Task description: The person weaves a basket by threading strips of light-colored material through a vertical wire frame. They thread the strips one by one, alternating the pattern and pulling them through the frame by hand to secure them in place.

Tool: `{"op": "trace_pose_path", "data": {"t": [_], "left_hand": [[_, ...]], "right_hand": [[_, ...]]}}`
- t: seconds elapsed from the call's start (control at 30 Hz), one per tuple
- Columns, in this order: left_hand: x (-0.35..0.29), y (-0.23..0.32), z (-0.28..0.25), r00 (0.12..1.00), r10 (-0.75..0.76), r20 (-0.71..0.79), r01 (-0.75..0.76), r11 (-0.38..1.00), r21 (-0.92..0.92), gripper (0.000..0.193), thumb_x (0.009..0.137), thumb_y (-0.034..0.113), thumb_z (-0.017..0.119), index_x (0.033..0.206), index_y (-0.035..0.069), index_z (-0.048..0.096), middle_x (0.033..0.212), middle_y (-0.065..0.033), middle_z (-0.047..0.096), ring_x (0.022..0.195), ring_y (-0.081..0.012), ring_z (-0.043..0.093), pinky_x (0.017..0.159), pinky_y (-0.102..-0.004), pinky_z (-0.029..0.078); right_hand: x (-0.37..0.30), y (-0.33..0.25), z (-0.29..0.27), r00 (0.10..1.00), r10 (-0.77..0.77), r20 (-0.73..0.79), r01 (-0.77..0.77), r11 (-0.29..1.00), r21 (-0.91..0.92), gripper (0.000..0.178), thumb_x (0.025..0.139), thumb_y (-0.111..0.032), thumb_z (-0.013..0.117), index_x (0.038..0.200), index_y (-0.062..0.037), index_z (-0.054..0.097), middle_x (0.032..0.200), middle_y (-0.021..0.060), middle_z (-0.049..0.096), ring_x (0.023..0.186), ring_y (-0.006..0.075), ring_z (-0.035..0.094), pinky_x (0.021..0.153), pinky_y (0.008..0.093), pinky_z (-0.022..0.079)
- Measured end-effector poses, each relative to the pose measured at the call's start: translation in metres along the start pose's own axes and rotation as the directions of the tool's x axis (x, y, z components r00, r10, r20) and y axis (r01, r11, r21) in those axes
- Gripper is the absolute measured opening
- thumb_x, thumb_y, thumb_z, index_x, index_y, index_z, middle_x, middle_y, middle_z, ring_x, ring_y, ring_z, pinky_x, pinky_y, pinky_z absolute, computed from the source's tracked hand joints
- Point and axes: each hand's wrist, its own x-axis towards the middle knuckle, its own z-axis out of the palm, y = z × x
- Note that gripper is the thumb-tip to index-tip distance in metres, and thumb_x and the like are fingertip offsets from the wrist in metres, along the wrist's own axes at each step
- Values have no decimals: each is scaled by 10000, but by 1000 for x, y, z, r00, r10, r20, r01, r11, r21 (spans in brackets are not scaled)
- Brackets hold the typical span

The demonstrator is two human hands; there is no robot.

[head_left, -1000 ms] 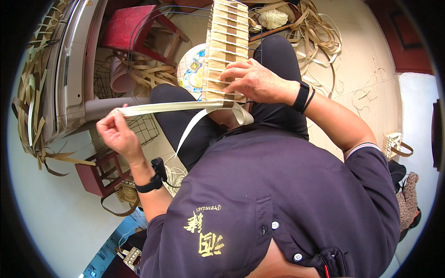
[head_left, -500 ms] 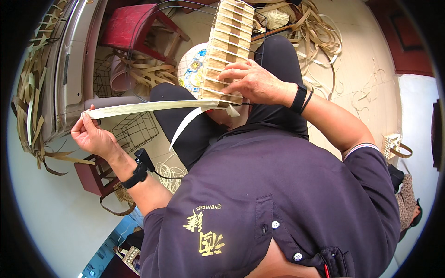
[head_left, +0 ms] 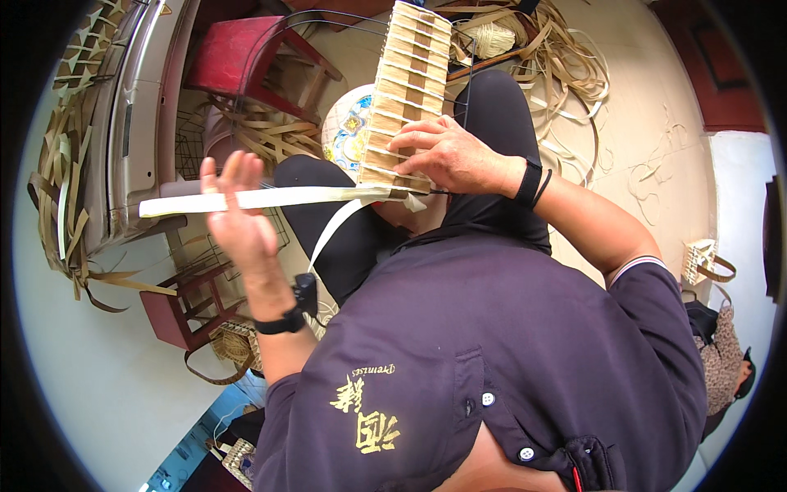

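A long woven panel (head_left: 392, 131) of tan material, with pale cross strips and a brown band, stands out from my lap between my knees. My right hand (head_left: 451, 156) grips its near right part, fingers bent over the surface; the thumb is hidden. From the panel's near end a flat pale strip (head_left: 307, 196) runs out to the left. My left hand (head_left: 242, 221) is at that strip, fingers stretched up and slightly blurred, not closed around it. A second pale strip end (head_left: 332, 234) curls down over my left thigh.
Thin dark wire (head_left: 254, 61) arcs left of the panel. Beyond my left knee are a round patterned seat (head_left: 348, 123) and a red stool (head_left: 229, 53). Loose strips (head_left: 566, 61) and a cord ball (head_left: 494, 39) lie at the far right. A small dark red stool (head_left: 176, 316) stands left.
My left hand has let go of the strip's far end and moved right along it, its fingers opening. The strip still stretches left. My right hand stays on the panel.
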Motion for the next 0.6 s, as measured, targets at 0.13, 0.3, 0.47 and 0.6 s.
{"op": "trace_pose_path", "data": {"t": [0.13, 0.3, 0.47, 0.6], "left_hand": [[-27, -12, 23, 997, 50, 67, -59, 988, 143, 490, 1131, 157, 399, 1573, 31, 230, 1370, -263, 547, 1197, -352, 636, 1090, -499, 547], [-10, 6, 32, 922, 362, -136, -315, 907, 280, 467, 1151, 227, 303, 1574, 40, 241, 1331, -209, 526, 1119, -269, 620, 915, -466, 641], [-1, 12, 27, 696, 399, 598, -713, 484, 508, 385, 1137, 291, 426, 1248, -19, 626, 1220, -146, 593, 830, -141, 634, 601, -259, 591], [-21, 25, 75, 667, 37, 744, -628, 565, 534, 430, 1131, 340, 461, 1449, 55, 507, 805, 2, 635, 557, -58, 449, 524, -237, 399]], "right_hand": [[1, -2, -2, 1000, 23, 19, -24, 999, 28, 371, 821, -83, 685, 1162, -205, 767, 1385, 2, 602, 1355, 245, 499, 1074, 522, 395], [0, -2, -2, 1000, 26, -4, -26, 997, 66, 382, 815, -73, 683, 1170, -188, 765, 1390, 6, 601, 1359, 257, 496, 1095, 503, 390], [3, -1, -4, 999, 7, -45, -1, 991, 135, 383, 797, -57, 689, 1156, -162, 769, 1364, 11, 628, 1348, 260, 511, 1117, 463, 388], [0, 1, -4, 999, 42, -14, -38, 978, 206, 425, 809, -10, 690, 1197, -170, 750, 1405, 9, 618, 1370, 269, 502, 1121, 462, 362]]}}
